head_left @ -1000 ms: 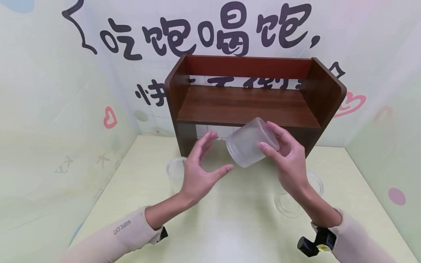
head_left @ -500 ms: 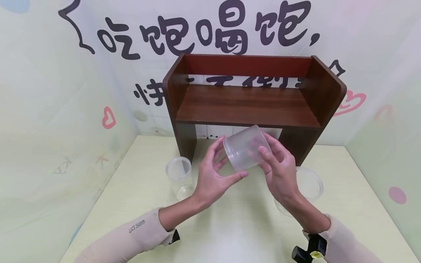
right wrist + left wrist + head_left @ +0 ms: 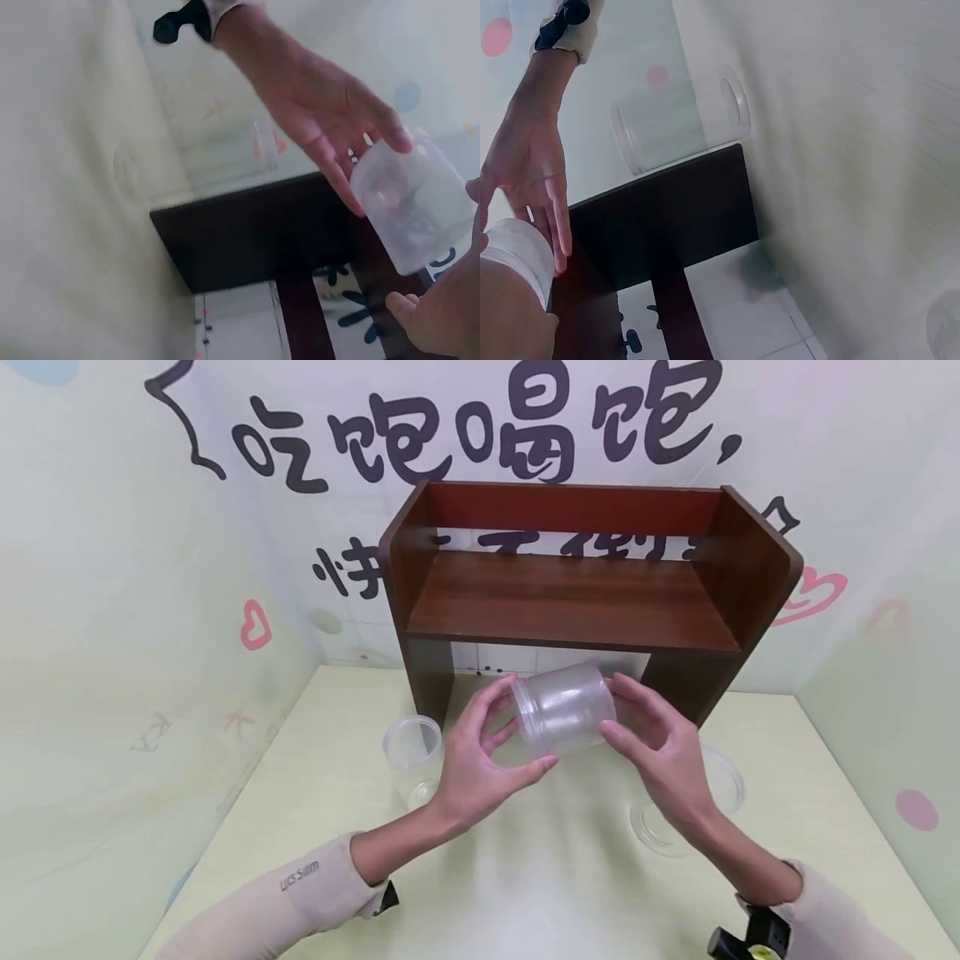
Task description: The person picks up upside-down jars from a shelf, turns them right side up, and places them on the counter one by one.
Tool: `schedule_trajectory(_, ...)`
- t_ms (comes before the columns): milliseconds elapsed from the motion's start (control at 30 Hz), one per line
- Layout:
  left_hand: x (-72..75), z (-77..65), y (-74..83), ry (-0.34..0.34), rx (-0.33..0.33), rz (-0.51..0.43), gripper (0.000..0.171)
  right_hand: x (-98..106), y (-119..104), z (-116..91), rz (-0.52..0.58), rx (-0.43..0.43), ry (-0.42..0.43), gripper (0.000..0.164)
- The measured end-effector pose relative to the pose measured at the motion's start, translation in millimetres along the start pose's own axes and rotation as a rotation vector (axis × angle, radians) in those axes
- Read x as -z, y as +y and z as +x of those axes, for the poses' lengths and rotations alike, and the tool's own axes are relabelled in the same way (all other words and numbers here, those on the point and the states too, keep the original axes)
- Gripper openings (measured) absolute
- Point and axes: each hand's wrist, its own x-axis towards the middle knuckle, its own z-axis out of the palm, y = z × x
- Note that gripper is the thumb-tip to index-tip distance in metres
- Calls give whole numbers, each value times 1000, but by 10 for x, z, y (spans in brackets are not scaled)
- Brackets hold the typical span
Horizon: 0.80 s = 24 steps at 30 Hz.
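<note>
A translucent plastic jar (image 3: pixel 570 706) lies on its side in the air between my hands, its ridged rim toward the left. My left hand (image 3: pixel 476 768) holds the rim end, thumb below and fingers behind. At the base end is my right hand (image 3: pixel 667 756), its thumb and fingertips beside or just touching the jar. The left wrist view shows the right hand's fingers (image 3: pixel 559 217) fairly straight along the jar. In the right wrist view, the left hand (image 3: pixel 322 112) reaches round the jar's far end.
Behind the hands stands a dark brown wooden shelf (image 3: pixel 570 602). A tall clear jar (image 3: pixel 412 752) is on the table (image 3: pixel 525 893) at the left. Another clear jar (image 3: pixel 726 785) stands at the right, partly hidden by my right forearm. Printed walls enclose the table.
My left hand has come in from the left and taken the jar's rim end. The jar has turned nearer to level, and my right hand's grip has loosened toward its base.
</note>
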Motion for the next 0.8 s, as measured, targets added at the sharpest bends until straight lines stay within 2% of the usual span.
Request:
schedule_trajectory(133,81,-10,-11,-9,19,70,96,179,12,-15,-192,99,11,67)
schedule_trajectory(233,138,-25,-16,-29,38,124,95,335,11,-19,-338,156,75,74)
schedule_trajectory(467,249,-57,-53,-74,75,253,94,674,4,-15,-417,190,259,78)
schedule_trajectory(667,290,-59,-82,-134,87,332,94,929,61,-10,-473,212,372,79)
schedule_trajectory(800,292,-52,-111,-180,97,425,94,1068,139,36,-531,157,404,79)
